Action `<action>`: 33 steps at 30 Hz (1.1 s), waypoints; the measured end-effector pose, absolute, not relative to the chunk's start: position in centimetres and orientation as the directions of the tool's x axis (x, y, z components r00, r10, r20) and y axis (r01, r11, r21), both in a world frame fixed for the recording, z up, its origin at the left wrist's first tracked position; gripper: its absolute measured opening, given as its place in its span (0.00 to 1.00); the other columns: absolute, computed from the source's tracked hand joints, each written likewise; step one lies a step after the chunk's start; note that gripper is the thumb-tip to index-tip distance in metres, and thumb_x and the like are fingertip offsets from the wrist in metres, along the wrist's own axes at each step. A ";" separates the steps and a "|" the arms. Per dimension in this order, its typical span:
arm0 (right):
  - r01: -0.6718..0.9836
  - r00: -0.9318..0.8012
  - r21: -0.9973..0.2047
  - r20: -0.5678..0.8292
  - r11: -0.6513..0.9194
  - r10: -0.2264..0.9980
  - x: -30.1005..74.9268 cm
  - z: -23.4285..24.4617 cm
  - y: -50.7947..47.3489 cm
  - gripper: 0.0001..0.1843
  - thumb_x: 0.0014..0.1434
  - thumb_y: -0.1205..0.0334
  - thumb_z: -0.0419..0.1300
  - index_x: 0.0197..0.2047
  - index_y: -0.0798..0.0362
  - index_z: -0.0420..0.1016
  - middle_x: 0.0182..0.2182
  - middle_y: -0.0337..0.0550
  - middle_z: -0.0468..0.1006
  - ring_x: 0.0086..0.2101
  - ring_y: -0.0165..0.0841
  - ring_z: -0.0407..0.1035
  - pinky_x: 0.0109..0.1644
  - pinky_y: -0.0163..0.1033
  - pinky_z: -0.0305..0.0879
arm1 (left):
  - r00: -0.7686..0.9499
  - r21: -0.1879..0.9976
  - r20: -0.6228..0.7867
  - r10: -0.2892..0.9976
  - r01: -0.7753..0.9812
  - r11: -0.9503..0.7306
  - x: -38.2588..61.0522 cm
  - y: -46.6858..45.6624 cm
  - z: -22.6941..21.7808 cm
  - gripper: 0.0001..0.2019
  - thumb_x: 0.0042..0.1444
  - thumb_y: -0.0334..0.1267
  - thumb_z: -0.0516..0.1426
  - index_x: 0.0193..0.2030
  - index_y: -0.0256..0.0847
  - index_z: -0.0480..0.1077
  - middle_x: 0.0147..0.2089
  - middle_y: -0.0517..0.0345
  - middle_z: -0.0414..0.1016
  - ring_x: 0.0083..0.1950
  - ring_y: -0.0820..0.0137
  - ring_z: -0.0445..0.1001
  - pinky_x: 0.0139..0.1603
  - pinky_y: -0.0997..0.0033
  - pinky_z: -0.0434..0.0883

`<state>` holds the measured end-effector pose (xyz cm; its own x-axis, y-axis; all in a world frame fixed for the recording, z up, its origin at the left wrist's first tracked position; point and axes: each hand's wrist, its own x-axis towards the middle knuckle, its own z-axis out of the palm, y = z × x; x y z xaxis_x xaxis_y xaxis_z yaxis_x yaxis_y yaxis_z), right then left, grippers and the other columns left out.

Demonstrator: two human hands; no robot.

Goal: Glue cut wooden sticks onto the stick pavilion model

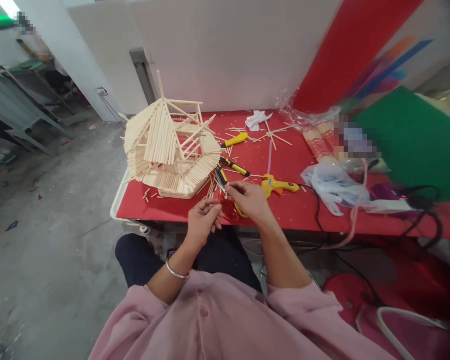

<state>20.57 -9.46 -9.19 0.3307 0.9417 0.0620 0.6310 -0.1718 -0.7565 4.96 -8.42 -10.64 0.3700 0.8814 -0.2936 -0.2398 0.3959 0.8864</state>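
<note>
Close to the table's front edge, my left hand [204, 219] is closed, thumb against bent fingers; what it pinches is too small to make out. My right hand [252, 201] is just beside it, thumb and fingers pressed together in a pinch whose contents I cannot make out. A black-and-yellow tool [221, 176] shows just beyond the right fingertips; whether they touch it is unclear. Under the hands lie a red looped object [230, 212] and loose thin wooden sticks [211, 189]. Left of them stands a house model built of wooden sticks [161, 135], with a slatted roof.
On the red table [285, 210] lie a yellow glue gun [275, 185], a yellow-handled tool [237, 140], a black-and-yellow screwdriver [235, 166], a star of sticks [271, 134] and crumpled tissue [257, 120]. Plastic bags [333, 185], cables and a green board [412, 145] occupy the right.
</note>
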 end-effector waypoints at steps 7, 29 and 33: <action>0.770 0.153 -0.619 -0.058 -0.156 0.987 22.3 -9.1 -5.1 0.19 0.62 0.50 0.56 0.33 0.52 0.83 0.31 0.47 0.83 0.33 0.36 0.74 0.36 0.37 0.58 | 0.238 0.914 -0.303 0.923 -0.202 0.352 5.6 -7.3 -12.5 0.20 0.41 0.46 0.70 0.37 0.35 0.75 0.23 0.61 0.76 0.17 0.77 0.69 0.14 0.79 0.59; 0.835 -0.005 -0.548 -0.092 -0.046 0.996 31.9 -6.1 -1.5 0.10 0.61 0.55 0.60 0.37 0.51 0.79 0.35 0.44 0.82 0.35 0.36 0.74 0.40 0.40 0.67 | 0.254 0.969 0.237 0.938 0.013 -0.248 5.5 -8.2 -12.6 0.12 0.59 0.42 0.62 0.47 0.40 0.79 0.54 0.43 0.78 0.35 0.72 0.77 0.34 0.72 0.75; 0.686 -0.362 -0.631 0.136 0.362 0.922 26.3 -3.5 -8.2 0.11 0.65 0.61 0.54 0.41 0.48 0.79 0.36 0.42 0.82 0.36 0.33 0.75 0.42 0.37 0.70 | 0.344 0.964 0.259 0.902 -0.044 -0.260 6.3 -8.5 -10.8 0.17 0.60 0.47 0.62 0.52 0.41 0.78 0.47 0.46 0.81 0.30 0.73 0.76 0.31 0.71 0.75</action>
